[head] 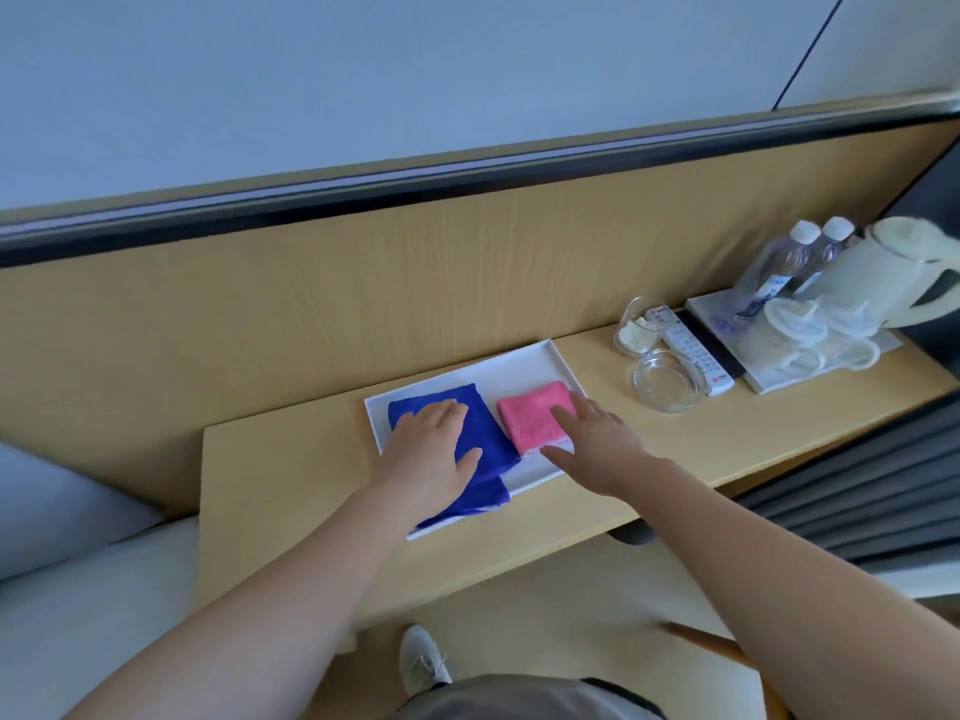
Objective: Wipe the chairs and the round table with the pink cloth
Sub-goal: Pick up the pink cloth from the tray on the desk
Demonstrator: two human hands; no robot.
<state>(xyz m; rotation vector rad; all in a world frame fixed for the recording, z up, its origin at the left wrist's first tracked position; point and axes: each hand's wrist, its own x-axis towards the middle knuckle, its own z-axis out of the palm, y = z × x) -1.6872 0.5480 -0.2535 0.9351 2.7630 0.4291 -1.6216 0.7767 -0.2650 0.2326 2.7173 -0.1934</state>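
Against the wall stands a wooden desk (675,449) with a white tray (519,366) on it, and the folded pink cloth (530,415) lies in the tray at the fingertips of the right hand (597,444), which is spread flat and grips nothing yet. The left hand (434,449) lies flat and open on the blue cloth (493,454) beside it, so the wrong cloth could get picked up. If the right hand pulls fast, the tray may slide and bump the glass dish (667,381) just past that hand.
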